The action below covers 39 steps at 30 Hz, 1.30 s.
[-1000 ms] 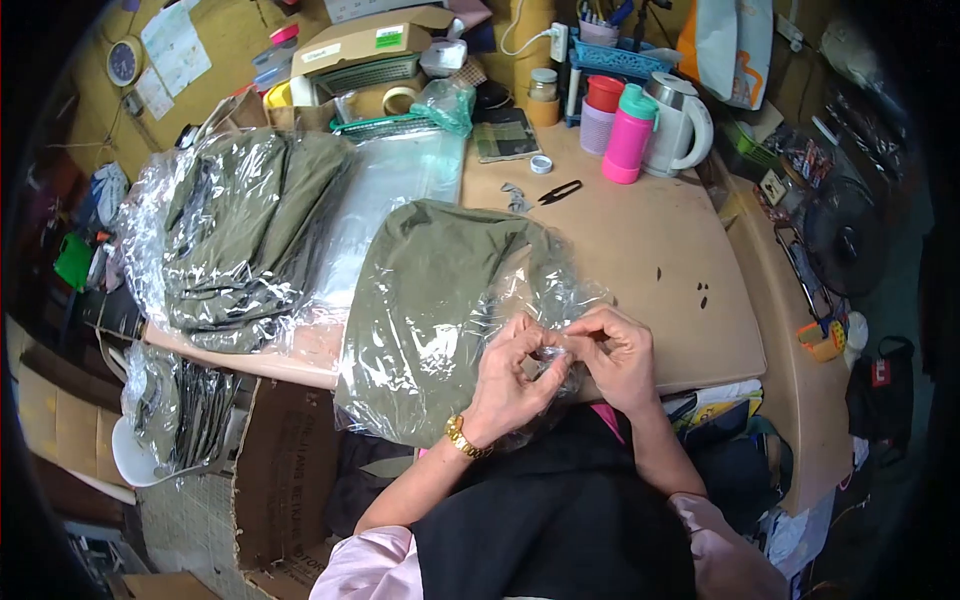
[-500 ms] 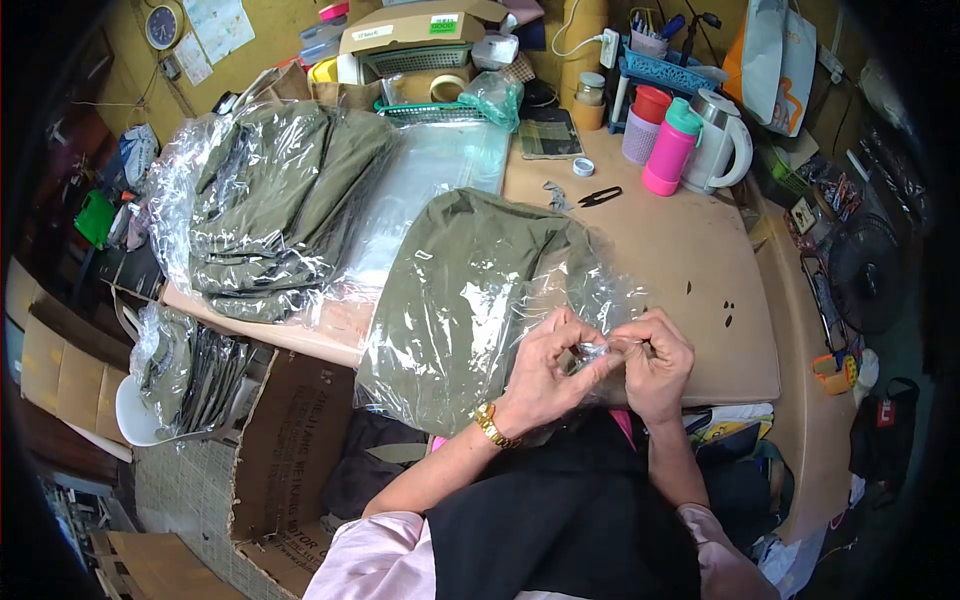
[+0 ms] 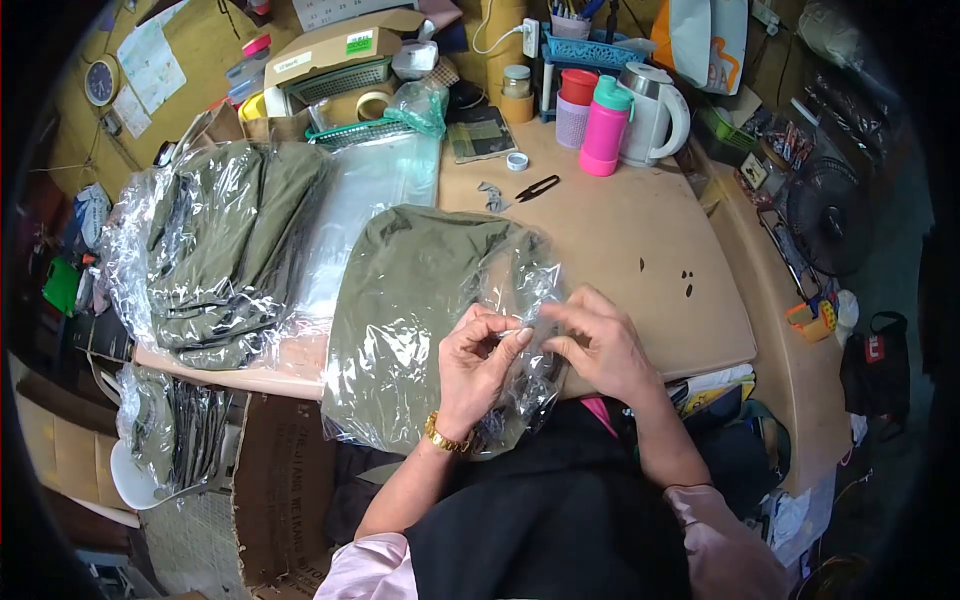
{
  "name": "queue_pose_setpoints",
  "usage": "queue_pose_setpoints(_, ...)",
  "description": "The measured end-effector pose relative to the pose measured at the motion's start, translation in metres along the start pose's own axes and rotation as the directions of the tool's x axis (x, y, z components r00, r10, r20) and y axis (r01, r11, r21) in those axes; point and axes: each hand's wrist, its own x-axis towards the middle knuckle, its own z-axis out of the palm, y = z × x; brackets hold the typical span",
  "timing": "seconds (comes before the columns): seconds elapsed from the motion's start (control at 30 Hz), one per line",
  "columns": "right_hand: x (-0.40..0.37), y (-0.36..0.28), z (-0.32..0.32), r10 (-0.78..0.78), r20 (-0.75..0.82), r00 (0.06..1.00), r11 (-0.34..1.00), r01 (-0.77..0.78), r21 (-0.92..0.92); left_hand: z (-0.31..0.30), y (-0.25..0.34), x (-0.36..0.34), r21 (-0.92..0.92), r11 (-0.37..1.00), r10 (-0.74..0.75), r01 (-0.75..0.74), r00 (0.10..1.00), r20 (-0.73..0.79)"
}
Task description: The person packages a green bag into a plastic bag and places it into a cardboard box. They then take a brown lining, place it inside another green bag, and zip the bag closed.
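Observation:
An olive-green fabric item (image 3: 400, 270) lies in a clear plastic bag at the table's front edge. At the bag's right side my left hand (image 3: 480, 365), with a gold watch (image 3: 445, 432) on the wrist, pinches the gathered plastic (image 3: 520, 325). Just right of it is my right hand (image 3: 600, 345), its fingers partly blurred over the clear plastic; whether they hold anything cannot be made out. Black thread snips (image 3: 538, 188) lie beyond the bag, beside a grey scrap (image 3: 492, 197).
More bagged olive items (image 3: 225, 240) lie at left, beside flat clear bags (image 3: 365, 210). A pink bottle (image 3: 605, 130), a kettle (image 3: 655, 115) and a tape roll (image 3: 516, 161) stand at the back. A cardboard box (image 3: 285, 480) is below the table's left front.
The view has shifted, so the table's contents appear further left. My right hand has moved slightly apart from my left, its fingers now spread more. My left hand still pinches the plastic.

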Motion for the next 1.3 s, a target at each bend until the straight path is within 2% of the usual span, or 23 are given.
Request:
queue_pose_setpoints(0.07,-0.001,0.006,0.002,-0.052,-0.018,0.999,0.997,0.051,-0.05,0.002,0.0,0.002,0.034,0.996,0.082,-0.081,0.997,-0.012)
queue_pose_setpoints(0.13,0.0,-0.002,-0.002,-0.181,-0.057,0.982,0.928,0.152,-0.339,0.002,0.002,0.002,0.094,0.993,0.079,-0.075,0.996,-0.039)
queue_pose_setpoints(0.23,0.001,-0.015,-0.004,-0.184,-0.058,0.981,0.897,0.144,-0.418,0.004,0.002,0.003,0.202,0.975,0.114,-0.096,0.99,-0.08)
queue_pose_setpoints(0.3,-0.003,-0.019,-0.001,-0.205,-0.083,0.975,0.9,0.154,-0.409,0.007,0.003,0.002,0.248,0.961,0.151,-0.126,0.985,-0.085)
queue_pose_setpoints(0.37,-0.002,-0.021,0.002,-0.225,-0.108,0.968,0.9,0.164,-0.403,0.013,0.01,0.001,0.385,0.899,0.249,-0.21,0.967,-0.053)
queue_pose_setpoints(0.4,-0.002,-0.023,0.004,-0.258,-0.118,0.959,0.906,0.198,-0.374,0.015,0.01,0.0,0.384,0.899,0.246,-0.209,0.968,-0.049)
queue_pose_setpoints(0.47,0.0,-0.021,0.007,-0.288,-0.132,0.948,0.91,0.229,-0.346,0.017,0.011,-0.001,0.504,0.796,0.368,-0.336,0.929,0.037)
queue_pose_setpoints(0.53,0.001,-0.013,0.013,-0.234,-0.202,0.951,0.964,0.201,-0.174,0.02,0.016,-0.001,0.515,0.781,0.389,-0.354,0.92,0.044)
queue_pose_setpoints(0.57,0.001,-0.012,0.014,-0.233,-0.203,0.951,0.964,0.199,-0.174,0.02,0.017,-0.002,0.513,0.773,0.404,-0.374,0.913,0.058)
queue_pose_setpoints(0.67,0.0,-0.012,0.016,-0.151,-0.234,0.96,0.984,0.122,-0.133,0.02,0.019,-0.004,0.507,0.779,0.396,-0.369,0.916,0.058)
queue_pose_setpoints(0.73,-0.003,-0.016,0.017,0.051,-0.254,0.966,0.998,-0.04,0.048,0.019,0.019,-0.005,0.502,0.793,0.372,-0.345,0.927,0.05)
queue_pose_setpoints(0.77,-0.005,-0.015,0.019,0.054,-0.255,0.965,0.998,-0.043,0.048,0.019,0.018,-0.006,0.482,0.804,0.364,-0.348,0.929,0.064)
queue_pose_setpoints(0.83,-0.007,-0.008,0.022,0.195,-0.251,0.948,0.958,-0.129,0.257,0.019,0.017,-0.006,0.46,0.815,0.356,-0.351,0.931,0.079)
queue_pose_setpoints(0.87,-0.006,-0.011,0.019,0.196,-0.251,0.948,0.958,-0.13,0.256,0.019,0.018,-0.006,0.444,0.838,0.319,-0.317,0.945,0.074)
queue_pose_setpoints(0.93,-0.002,-0.018,0.008,-0.039,-0.201,0.979,0.999,0.035,-0.02,0.019,0.02,-0.006,0.428,0.858,0.282,-0.284,0.957,0.071)
queue_pose_setpoints(0.97,-0.003,-0.019,0.005,-0.038,-0.202,0.979,0.999,0.034,-0.02,0.018,0.021,-0.006,0.409,0.865,0.285,-0.289,0.956,0.072)
queue_pose_setpoints(1.03,-0.004,-0.018,0.002,-0.005,-0.107,0.994,0.987,0.022,0.162,0.018,0.025,-0.006,0.39,0.873,0.288,-0.292,0.955,0.071)
queue_pose_setpoints(1.07,-0.005,-0.016,0.001,-0.004,-0.105,0.994,0.987,0.021,0.162,0.018,0.029,-0.006,0.394,0.864,0.303,-0.315,0.948,0.092)
queue_pose_setpoints(1.13,-0.008,-0.012,0.001,-0.064,-0.139,0.988,0.998,0.065,0.001,0.02,0.029,-0.006,0.396,0.855,0.317,-0.335,0.942,0.113)
queue_pose_setpoints(1.17,-0.008,-0.014,0.0,-0.061,-0.139,0.988,0.998,0.062,0.0,0.022,0.027,-0.006,0.438,0.831,0.331,-0.343,0.938,0.106)
queue_pose_setpoints(1.23,-0.006,-0.017,-0.003,-0.218,-0.142,0.966,0.94,0.168,-0.298,0.022,0.022,-0.005,0.477,0.805,0.348,-0.353,0.932,0.103)
queue_pose_setpoints(1.27,-0.008,-0.017,-0.003,-0.217,-0.143,0.966,0.94,0.167,-0.299,0.021,0.02,-0.005,0.442,0.836,0.324,-0.326,0.943,0.083)
queue_pose_setpoints(1.3,-0.01,-0.017,-0.002,-0.114,-0.138,0.984,0.99,0.1,-0.102,0.02,0.018,-0.004,0.407,0.864,0.297,-0.297,0.953,0.063)
